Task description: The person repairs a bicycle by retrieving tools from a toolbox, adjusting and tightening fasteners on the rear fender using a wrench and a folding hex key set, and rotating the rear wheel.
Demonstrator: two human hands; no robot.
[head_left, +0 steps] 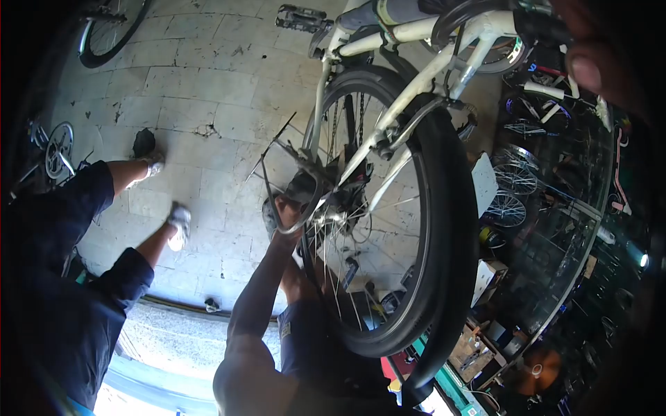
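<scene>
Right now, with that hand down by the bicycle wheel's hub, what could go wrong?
If the wheel turned, fingers of the hand might get pinched near the spokes. If the pale frame tipped, it could perhaps knock the spoked wheels nearby.

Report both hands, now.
Left hand: beside the wheel hub, fingers partly hidden; grip cannot be told.
Right hand: only partly in view, upper right; cannot be told.
</scene>
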